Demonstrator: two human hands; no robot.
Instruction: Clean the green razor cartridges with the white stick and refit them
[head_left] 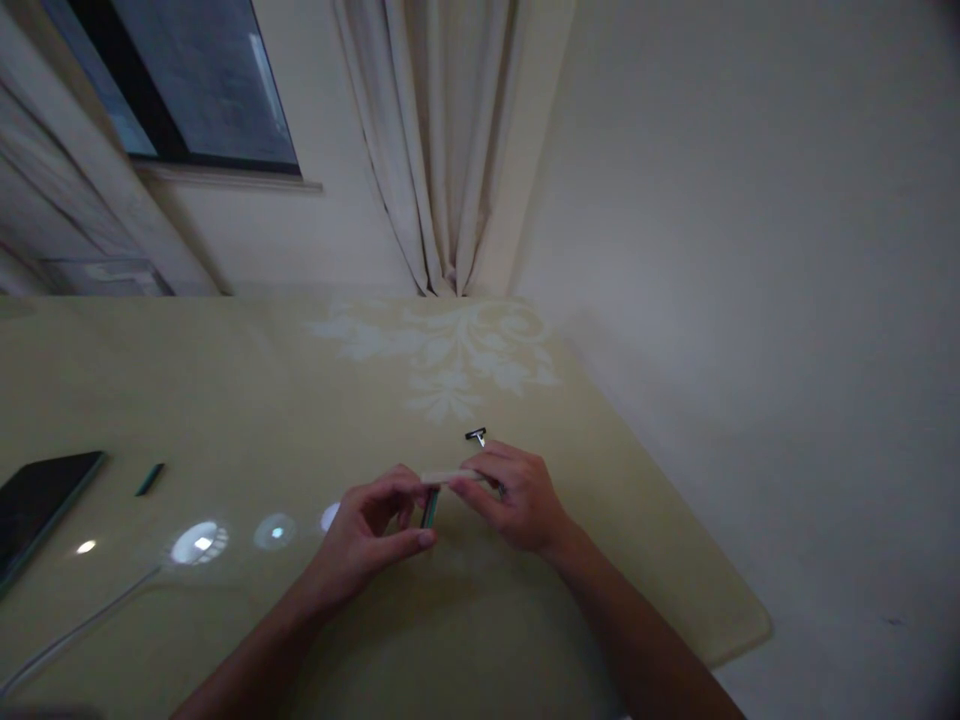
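We are pinching a small greenish piece [430,508] in our left hand [367,522], between thumb and fingers; our right hand [519,497] is gripping a pale strip [450,477] just above it, a T-shaped tool [475,434] showing beyond.

My left hand [375,522] and right hand [517,495]: bare. Forearms [622,610] likewise bare, narrowing toward the wrists [561,542]; fingers [395,548] ungloved.

Free tabletop [255,400] beyond hands [529,497], wall [750,300] right
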